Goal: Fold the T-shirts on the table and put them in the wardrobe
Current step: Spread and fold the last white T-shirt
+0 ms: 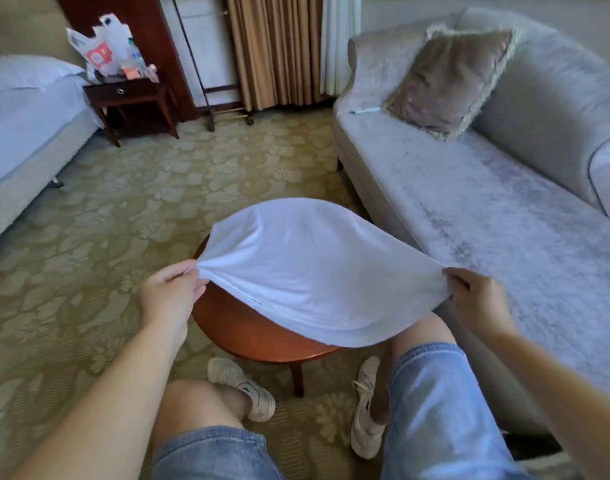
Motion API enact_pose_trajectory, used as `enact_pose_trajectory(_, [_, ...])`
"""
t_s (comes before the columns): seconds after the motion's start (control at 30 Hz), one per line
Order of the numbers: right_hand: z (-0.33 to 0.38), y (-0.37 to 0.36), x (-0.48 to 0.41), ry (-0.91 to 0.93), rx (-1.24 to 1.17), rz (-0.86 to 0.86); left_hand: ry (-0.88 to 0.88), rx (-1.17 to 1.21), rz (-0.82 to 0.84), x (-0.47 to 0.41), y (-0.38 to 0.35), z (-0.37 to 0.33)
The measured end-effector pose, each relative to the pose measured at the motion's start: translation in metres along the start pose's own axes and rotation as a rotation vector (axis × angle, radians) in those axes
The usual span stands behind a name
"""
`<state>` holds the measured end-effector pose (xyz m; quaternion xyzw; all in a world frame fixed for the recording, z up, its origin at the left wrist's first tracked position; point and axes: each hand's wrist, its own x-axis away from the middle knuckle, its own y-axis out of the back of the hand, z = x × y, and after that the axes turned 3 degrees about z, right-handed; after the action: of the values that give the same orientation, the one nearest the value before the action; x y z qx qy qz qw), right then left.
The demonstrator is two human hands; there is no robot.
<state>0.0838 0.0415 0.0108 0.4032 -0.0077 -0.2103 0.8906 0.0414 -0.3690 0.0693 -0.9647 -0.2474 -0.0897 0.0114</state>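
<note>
Head cam: both hands are pinching a white T-shirt (317, 275) by its edges, left hand (170, 294) on one side, right hand (476, 299) on the other. The fabric billows up in the air over a small round wooden table (258, 336). The person sits in denim shorts and white sneakers, with a grey sofa (504, 216) just beside the table.

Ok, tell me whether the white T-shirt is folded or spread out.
Spread out, not folded: the white T-shirt billows above the round wooden table, stretched between the left hand and right hand, each gripping one edge.
</note>
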Motion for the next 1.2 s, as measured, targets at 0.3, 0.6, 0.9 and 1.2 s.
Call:
enact_pose_trajectory(0.3, [0.113, 0.036, -0.085, 0.15, -0.188, -0.048, 0.049, 0.334, -0.102, -0.025, 0.022, -0.059])
enact_pose_trajectory(0.6, [0.233, 0.099, -0.136, 0.267, -0.471, -0.28, -0.143, 0.598, -0.038, -0.032, 0.043, -0.199])
enact_pose_trajectory(0.9, [0.286, 0.14, -0.167, 0.109, -0.73, -0.271, -0.32, 0.564, 0.038, -0.027, 0.055, -0.284])
enact_pose_trajectory(1.2, [0.286, 0.03, -0.227, 0.007, -0.623, 0.045, -0.05, 0.355, -0.091, -0.128, -0.001, -0.208])
